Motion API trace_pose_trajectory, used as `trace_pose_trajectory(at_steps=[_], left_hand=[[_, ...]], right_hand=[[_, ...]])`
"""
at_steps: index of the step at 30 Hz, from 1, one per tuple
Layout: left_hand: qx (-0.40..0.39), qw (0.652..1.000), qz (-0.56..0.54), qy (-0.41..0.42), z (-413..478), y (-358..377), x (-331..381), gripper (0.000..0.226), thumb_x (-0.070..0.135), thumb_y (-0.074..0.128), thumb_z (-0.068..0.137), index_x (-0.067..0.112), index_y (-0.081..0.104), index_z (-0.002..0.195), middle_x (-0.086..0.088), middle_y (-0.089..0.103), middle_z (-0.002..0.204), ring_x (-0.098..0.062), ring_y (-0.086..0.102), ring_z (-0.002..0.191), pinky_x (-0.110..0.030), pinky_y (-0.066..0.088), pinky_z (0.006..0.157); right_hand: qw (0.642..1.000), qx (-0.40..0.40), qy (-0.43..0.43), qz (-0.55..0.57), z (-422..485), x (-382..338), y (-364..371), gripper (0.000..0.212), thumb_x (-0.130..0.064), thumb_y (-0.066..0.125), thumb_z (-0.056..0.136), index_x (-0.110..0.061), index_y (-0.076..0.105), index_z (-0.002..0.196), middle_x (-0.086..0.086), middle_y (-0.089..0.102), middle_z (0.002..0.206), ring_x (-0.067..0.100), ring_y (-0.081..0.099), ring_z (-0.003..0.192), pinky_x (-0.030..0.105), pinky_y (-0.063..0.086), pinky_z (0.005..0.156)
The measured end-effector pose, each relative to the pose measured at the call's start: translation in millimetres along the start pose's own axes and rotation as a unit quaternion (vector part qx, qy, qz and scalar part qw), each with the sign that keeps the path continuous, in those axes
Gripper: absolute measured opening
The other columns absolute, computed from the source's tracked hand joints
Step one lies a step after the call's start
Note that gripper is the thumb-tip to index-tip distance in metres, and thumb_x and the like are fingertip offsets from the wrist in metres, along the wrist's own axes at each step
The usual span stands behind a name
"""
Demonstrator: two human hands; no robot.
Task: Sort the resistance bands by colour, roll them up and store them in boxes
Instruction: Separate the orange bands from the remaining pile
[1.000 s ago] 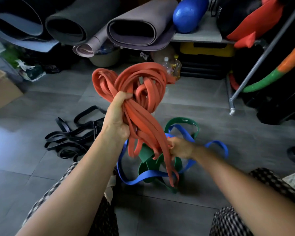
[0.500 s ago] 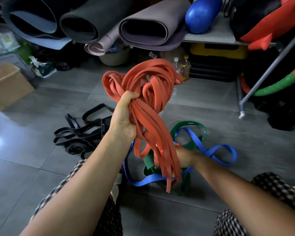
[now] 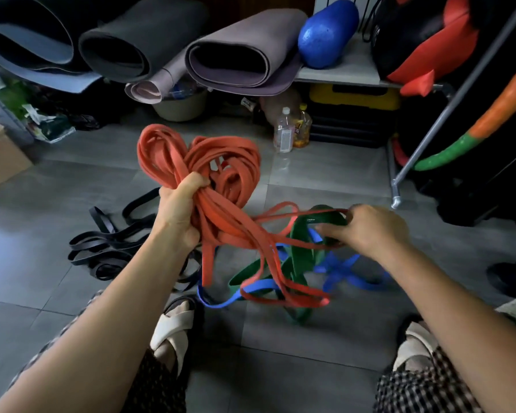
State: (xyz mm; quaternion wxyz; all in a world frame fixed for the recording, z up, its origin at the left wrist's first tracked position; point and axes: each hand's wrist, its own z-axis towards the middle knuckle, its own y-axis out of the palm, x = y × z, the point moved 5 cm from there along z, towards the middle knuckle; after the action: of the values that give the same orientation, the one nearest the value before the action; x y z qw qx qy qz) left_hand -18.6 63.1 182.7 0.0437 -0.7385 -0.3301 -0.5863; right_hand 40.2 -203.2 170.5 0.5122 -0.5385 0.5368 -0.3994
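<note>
Grey tiled floor [image 3: 72,189], rolled mats [image 3: 236,61] across the top of the frame. At centre my left hand [image 3: 178,214] clenches the orange bands [image 3: 203,162]. My right hand [image 3: 370,231] curls its fingers round a green band [image 3: 300,251] above the blue bands [image 3: 340,269]. Black bands [image 3: 102,245] lie at left.

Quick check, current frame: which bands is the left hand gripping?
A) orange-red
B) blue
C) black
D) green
A: the left hand has its fingers curled round the bunched orange-red bands, while the black bands lie apart from it on the left.
</note>
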Motion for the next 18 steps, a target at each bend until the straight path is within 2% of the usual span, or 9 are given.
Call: trace_pose_trajectory(at_steps=[3, 5, 8, 10, 12, 13, 15, 17, 18], left_hand=[[-0.02, 0.999, -0.014, -0.031, -2.3, 7.0, -6.6, 0.004, 0.013, 0.055, 0.082, 0.011, 0.056, 0.085, -0.01, 0.055, 0.078, -0.025, 0.057, 0.068, -0.042, 0.056, 0.069], [-0.045, 0.997, -0.031, -0.051, -7.0, 14.9, -9.1, 0.008, 0.016, 0.054, 0.084, 0.01, 0.058, 0.085, -0.01, 0.059, 0.078, -0.024, 0.061, 0.067, -0.041, 0.057, 0.068], [-0.076, 0.992, -0.075, -0.068, -14.9, 28.5, -10.0, 0.015, 0.018, 0.049, 0.087, 0.009, 0.06, 0.086, -0.007, 0.066, 0.072, -0.02, 0.066, 0.061, -0.037, 0.057, 0.066], [-0.085, 0.991, -0.084, -0.057, -17.6, 34.9, -10.0, 0.016, 0.018, 0.048, 0.088, 0.009, 0.061, 0.084, -0.006, 0.067, 0.069, -0.019, 0.066, 0.06, -0.036, 0.057, 0.066], [-0.089, 0.991, -0.088, -0.052, -18.7, 40.1, -10.4, 0.017, 0.018, 0.048, 0.088, 0.009, 0.061, 0.081, -0.005, 0.067, 0.065, -0.019, 0.066, 0.058, -0.035, 0.057, 0.065], [-0.088, 0.99, -0.094, -0.054, -19.4, 42.6, -10.7, 0.018, 0.017, 0.048, 0.089, 0.009, 0.061, 0.08, -0.005, 0.067, 0.064, -0.019, 0.066, 0.057, -0.035, 0.057, 0.064], [-0.086, 0.987, -0.118, -0.062, -20.2, 46.9, -12.1, 0.019, 0.016, 0.047, 0.089, 0.008, 0.061, 0.079, -0.006, 0.068, 0.065, -0.02, 0.066, 0.058, -0.037, 0.057, 0.066], [-0.096, 0.984, -0.135, -0.073, -21.4, 51.3, -14.4, 0.018, 0.017, 0.047, 0.088, 0.007, 0.061, 0.082, -0.008, 0.067, 0.067, -0.022, 0.066, 0.06, -0.038, 0.058, 0.068], [-0.099, 0.982, -0.142, -0.073, -21.1, 52.6, -14.8, 0.019, 0.017, 0.047, 0.088, 0.006, 0.061, 0.083, -0.007, 0.067, 0.066, -0.021, 0.065, 0.059, -0.035, 0.059, 0.064]], right_hand=[[0.989, -0.073, -0.013, 0.13, -6.5, 20.4, 4.9, 0.051, -0.062, 0.06, 0.075, -0.014, 0.057, 0.058, -0.001, 0.052, 0.052, 0.014, 0.053, 0.054, 0.025, 0.038, 0.051], [0.964, -0.061, -0.012, 0.26, -4.6, 33.2, 12.2, 0.045, -0.046, 0.061, 0.083, -0.015, 0.056, 0.05, -0.005, 0.052, 0.04, 0.003, 0.049, 0.036, 0.015, 0.037, 0.043], [0.942, -0.037, 0.002, 0.334, 1.8, 49.4, 19.2, 0.041, -0.03, 0.056, 0.091, -0.012, 0.056, 0.053, -0.004, 0.053, 0.035, 0.002, 0.049, 0.032, 0.012, 0.038, 0.04], [0.967, -0.104, -0.017, 0.233, 0.6, 46.3, 31.6, 0.039, -0.029, 0.054, 0.09, -0.014, 0.054, 0.055, -0.001, 0.061, 0.048, 0.01, 0.055, 0.046, 0.02, 0.041, 0.049], [0.98, -0.16, -0.044, 0.114, -1.7, 39.3, 46.1, 0.025, -0.033, 0.055, 0.088, -0.016, 0.059, 0.069, 0.005, 0.068, 0.075, 0.015, 0.058, 0.064, 0.025, 0.043, 0.065], [0.976, -0.166, -0.056, 0.129, -4.2, 32.1, 49.3, 0.017, -0.033, 0.059, 0.086, -0.016, 0.062, 0.086, 0.006, 0.068, 0.091, 0.015, 0.058, 0.075, 0.027, 0.043, 0.073], [0.951, -0.175, -0.08, 0.24, -8.7, 11.2, 53.6, 0.049, -0.035, 0.064, 0.084, -0.012, 0.05, 0.125, 0.003, 0.057, 0.123, 0.014, 0.055, 0.102, 0.026, 0.041, 0.088], [0.922, -0.173, -0.098, 0.333, -13.9, -14.0, 55.9, 0.071, -0.041, 0.061, 0.085, -0.015, 0.03, 0.143, 0.0, 0.037, 0.146, 0.014, 0.04, 0.129, 0.027, 0.033, 0.105], [0.905, -0.189, -0.095, 0.368, -17.4, -27.4, 59.2, 0.071, -0.043, 0.056, 0.087, -0.017, 0.025, 0.145, -0.001, 0.031, 0.149, 0.015, 0.033, 0.135, 0.026, 0.029, 0.108]])
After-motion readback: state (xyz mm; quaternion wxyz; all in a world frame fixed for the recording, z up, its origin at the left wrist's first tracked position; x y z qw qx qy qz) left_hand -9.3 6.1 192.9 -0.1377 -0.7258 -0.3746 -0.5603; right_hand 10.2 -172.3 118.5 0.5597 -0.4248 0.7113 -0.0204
